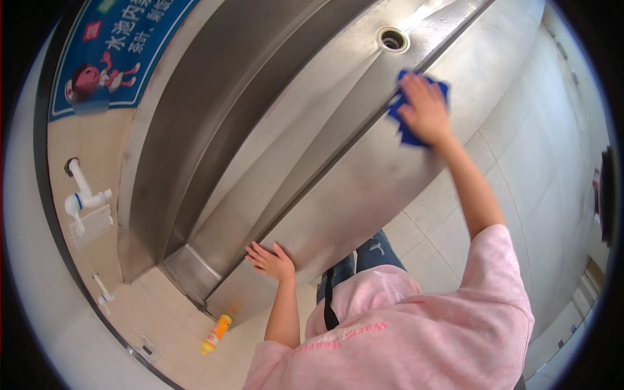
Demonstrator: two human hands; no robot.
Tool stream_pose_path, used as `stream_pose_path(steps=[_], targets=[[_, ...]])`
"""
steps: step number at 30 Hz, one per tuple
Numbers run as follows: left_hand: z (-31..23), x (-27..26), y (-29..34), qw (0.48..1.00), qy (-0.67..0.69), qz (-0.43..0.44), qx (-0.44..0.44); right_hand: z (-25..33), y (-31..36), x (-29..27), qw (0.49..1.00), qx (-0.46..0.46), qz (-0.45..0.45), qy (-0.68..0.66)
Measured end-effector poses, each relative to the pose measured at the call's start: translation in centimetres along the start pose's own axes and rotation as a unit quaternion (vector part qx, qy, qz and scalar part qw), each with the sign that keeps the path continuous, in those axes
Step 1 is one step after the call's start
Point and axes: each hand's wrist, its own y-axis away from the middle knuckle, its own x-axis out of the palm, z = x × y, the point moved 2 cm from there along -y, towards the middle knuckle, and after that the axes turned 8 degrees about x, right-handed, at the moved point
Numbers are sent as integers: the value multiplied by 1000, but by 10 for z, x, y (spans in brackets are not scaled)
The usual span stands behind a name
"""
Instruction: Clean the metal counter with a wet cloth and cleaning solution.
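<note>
A long stainless steel trough sink [344, 188] runs diagonally across the head view. My right hand [426, 110], slightly blurred, presses a dark blue cloth [407, 135] against the sink's front panel, just below the front rim. Part of the cloth is hidden under the palm and fingers. Lower and to the left, my left hand [272, 261] rests on the same front edge near the sink's left end. Its fingers are stretched out, with nothing held in them.
A round drain [392, 40] sits in the wet trough bottom. Left of the sink are a white plastic tap [81, 198] and a blue wall sign [123, 52]. A yellow bottle [216, 335] is near the sink's left end. Pale floor tiles [481, 195] lie to the right.
</note>
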Motion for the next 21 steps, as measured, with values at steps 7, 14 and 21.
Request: stream_pose_path(steps=[7, 14, 21], targets=[[6, 1, -2, 1000, -4, 18, -11, 206, 152, 31, 954, -187, 165, -167], [14, -1, -4, 997, 19, 69, -22, 169, 122, 16, 934, -220, 212, -185], [9, 0, -1, 999, 10, 40, -18, -90, -20, 9, 977, 194, -50, 70]])
